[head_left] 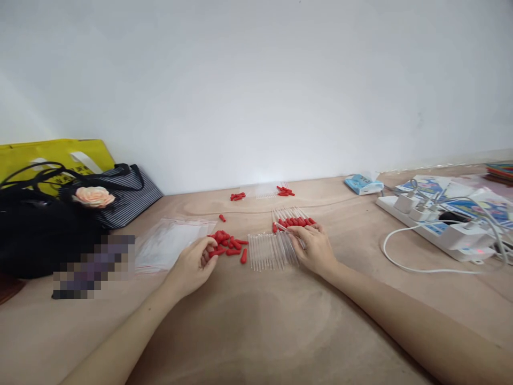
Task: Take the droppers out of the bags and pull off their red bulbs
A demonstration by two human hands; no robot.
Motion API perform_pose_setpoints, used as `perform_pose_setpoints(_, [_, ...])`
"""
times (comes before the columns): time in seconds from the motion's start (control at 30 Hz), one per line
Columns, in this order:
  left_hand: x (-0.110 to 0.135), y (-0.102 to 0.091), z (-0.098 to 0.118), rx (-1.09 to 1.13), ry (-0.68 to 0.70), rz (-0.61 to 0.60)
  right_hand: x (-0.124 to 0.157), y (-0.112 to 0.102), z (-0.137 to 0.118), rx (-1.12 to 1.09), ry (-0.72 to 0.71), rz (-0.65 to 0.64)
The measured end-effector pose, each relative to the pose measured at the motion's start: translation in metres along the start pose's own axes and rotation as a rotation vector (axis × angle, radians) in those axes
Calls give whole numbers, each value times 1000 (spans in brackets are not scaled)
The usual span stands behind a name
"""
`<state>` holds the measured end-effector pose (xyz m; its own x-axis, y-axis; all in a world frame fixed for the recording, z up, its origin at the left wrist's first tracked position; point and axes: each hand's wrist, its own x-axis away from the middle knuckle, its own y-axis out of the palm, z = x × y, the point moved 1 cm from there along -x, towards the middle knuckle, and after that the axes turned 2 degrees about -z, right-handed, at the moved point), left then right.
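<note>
Tubes (269, 250) lying in a row mid-table; my right hand (315, 247) is pinching one, my left hand (196, 263) is curling around red caps (228, 245). They're looking light and brittle, so I'm gripping mid-shaft, gently.

Home piecework spot: plywood table (256, 331) against bare white wall (256, 80), handbags (48, 224) far left, power strip (436, 230) right.

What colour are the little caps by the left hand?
Red caps, seen clearly in the head view.
</note>
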<state>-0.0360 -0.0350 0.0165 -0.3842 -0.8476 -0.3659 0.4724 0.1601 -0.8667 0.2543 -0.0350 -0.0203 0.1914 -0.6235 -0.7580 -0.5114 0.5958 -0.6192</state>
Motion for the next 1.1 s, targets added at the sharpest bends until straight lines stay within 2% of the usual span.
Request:
perform_pose_setpoints(0.1, [0,4,1,3,14,-23,-2,4,-6,-44,-25,57])
perform_pose_setpoints(0.27, [-1,10,1,-45,71,80,-4,9,-13,13,-143,73])
perform_pose_setpoints(0.47, [1,10,17,-135,247,217,-4,8,-19,5,-196,-34])
perform_pose_setpoints(0.6, [2,21,34,-119,351,200,-4,5,-22,-25,-214,-135])
perform_pose_setpoints(0.7, [4,31,43,-90,416,175,-3,5,-23,-21,-225,-174])
perform_pose_setpoints(0.8, [5,34,48,-79,439,202,-2,4,-24,-14,-244,-199])
perform_pose_setpoints(0.93, [-7,31,49,-116,352,211,-3,0,-23,-34,-242,-152])
perform_pose_setpoints(1.03, [-32,31,51,-155,179,157,-3,-8,-13,-26,-173,-45])
perform_pose_setpoints(1.1, [-57,35,55,-174,22,46,-2,-14,-1,3,-128,-13])
